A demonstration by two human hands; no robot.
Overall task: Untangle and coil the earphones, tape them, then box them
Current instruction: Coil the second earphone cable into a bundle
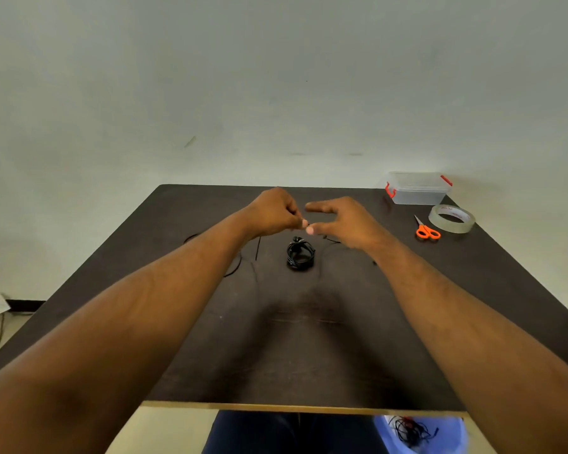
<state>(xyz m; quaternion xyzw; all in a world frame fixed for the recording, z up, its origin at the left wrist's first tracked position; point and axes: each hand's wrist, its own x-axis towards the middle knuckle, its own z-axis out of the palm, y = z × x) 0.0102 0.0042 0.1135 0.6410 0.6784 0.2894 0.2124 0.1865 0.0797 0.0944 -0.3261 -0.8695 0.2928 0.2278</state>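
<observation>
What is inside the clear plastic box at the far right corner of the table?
Through the clear box, with red latches and its lid on, nothing shows inside; it looks empty. Its floor is hard to see from this angle, so something small and flat cannot be ruled out.

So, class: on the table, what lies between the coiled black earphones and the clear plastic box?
In the head view, the right hand and forearm cross between the coiled earphones and the box; the orange scissors lie just right of that line. Otherwise, bare table.
</observation>
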